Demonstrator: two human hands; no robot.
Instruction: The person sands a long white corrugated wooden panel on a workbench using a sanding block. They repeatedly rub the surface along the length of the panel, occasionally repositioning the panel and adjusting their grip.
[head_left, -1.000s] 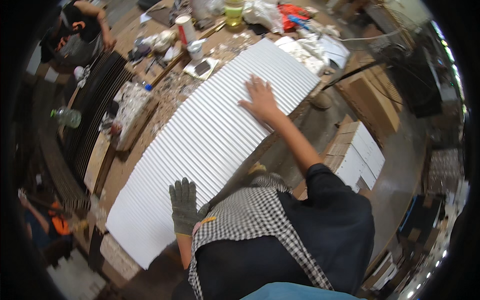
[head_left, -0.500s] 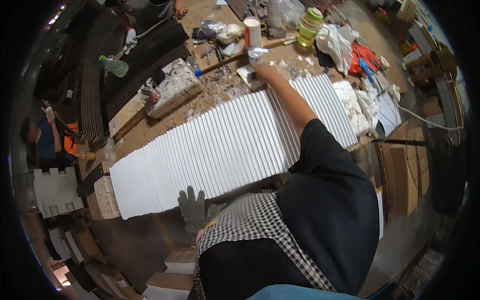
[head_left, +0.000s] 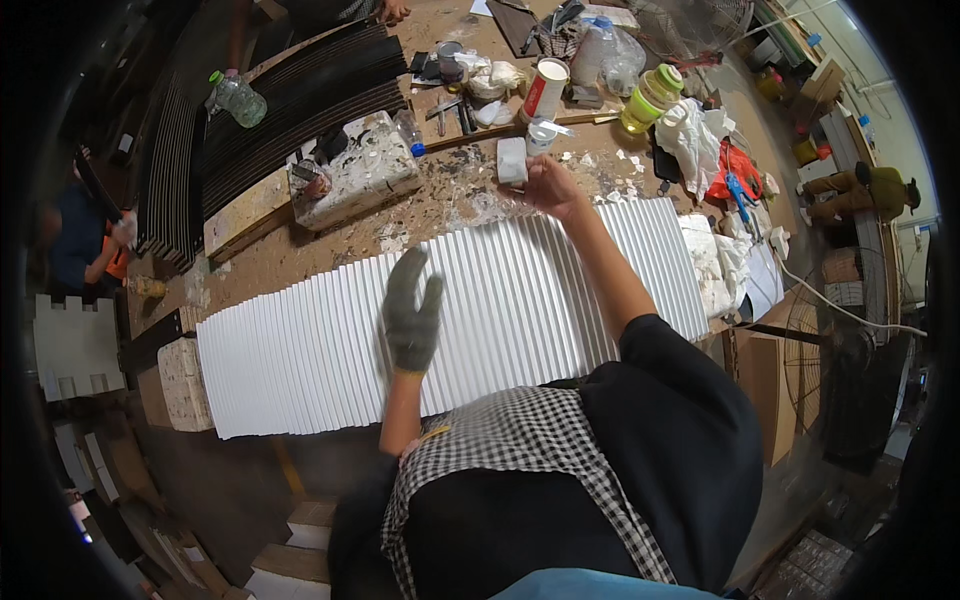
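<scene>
A long row of white slats (head_left: 330,345) lies side by side across the worktable. Over the left-middle part of the row is my left hand (head_left: 410,318), in a grey-green glove, fingers stretched out and thumb apart. Whether it touches the slats I cannot tell. Beyond the slats, my bare right hand (head_left: 553,188) grips a small white block (head_left: 512,161) by its right side. Close behind that block stands a small cup (head_left: 541,136) with a flat white piece across its top.
A white-and-red canister (head_left: 545,90), a yellow-green bottle (head_left: 652,98) and white rags (head_left: 688,140) stand farther back. A paint-spattered block (head_left: 362,168) and stacked dark slats (head_left: 300,110) are at left. Other people work at the far left and far edge.
My left hand has risen from the near edge to over the slats. My right hand has drawn back toward me with the white block, which now shows its pale face.
</scene>
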